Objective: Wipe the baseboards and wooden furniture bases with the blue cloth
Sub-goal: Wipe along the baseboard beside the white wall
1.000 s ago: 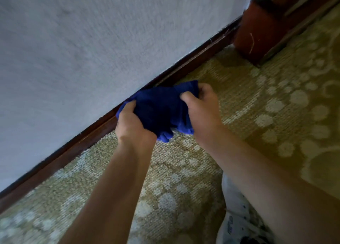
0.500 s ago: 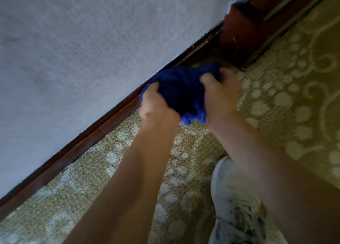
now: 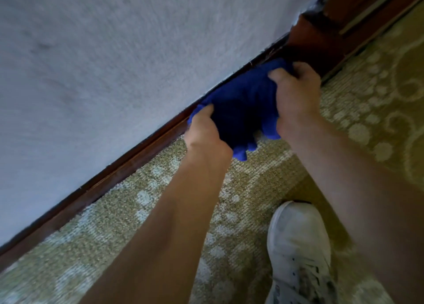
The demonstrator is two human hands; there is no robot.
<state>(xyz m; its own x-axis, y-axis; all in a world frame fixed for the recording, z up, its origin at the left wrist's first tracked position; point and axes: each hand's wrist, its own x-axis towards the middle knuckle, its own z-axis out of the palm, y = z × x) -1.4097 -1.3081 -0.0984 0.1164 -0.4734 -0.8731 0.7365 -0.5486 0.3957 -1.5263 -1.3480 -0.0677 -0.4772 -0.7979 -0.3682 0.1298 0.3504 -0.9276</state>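
Against the baseboard [image 3: 128, 166] at two o'clock, my left hand [image 3: 204, 134] and right hand [image 3: 296, 97] both clutch the bunched blue cloth [image 3: 243, 104].

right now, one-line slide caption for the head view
Both hands, left and right, grip a blue cloth against the wooden baseboard above patterned carpet.

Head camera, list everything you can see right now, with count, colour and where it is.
cloth: one, blue, bunched against the baseboard, held by both hands
baseboard: one, dark red-brown wood, along the foot of the wall
wall: one, pale grey, upper left
furniture base: one, red-brown wood, top right corner
carpet: one, olive with pale pattern, floor
shoe: one, white, bottom right
left hand: grips the cloth
right hand: grips the cloth
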